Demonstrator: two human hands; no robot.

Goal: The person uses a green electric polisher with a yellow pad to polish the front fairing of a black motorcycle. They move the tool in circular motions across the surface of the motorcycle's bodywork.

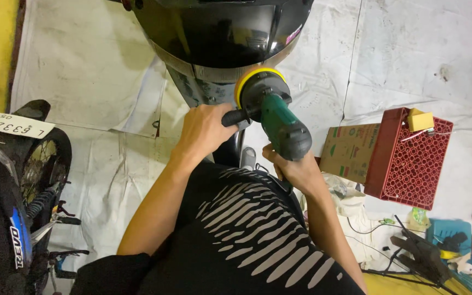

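A green and black power polisher (279,117) with a yellow pad (247,79) rests against the lower edge of a glossy black motorcycle body panel (219,33). My left hand (206,128) is closed around the polisher's black side handle. My right hand (296,169) grips the rear of the green body from below. Both arms reach forward over my dark striped shirt.
A second motorcycle with a white plate (12,125) stands at the left. A red plastic crate (411,161) holding a yellow sponge (420,120) and a cardboard box (348,150) sit at the right. Tools and cables (427,251) lie at lower right on the grey sheet.
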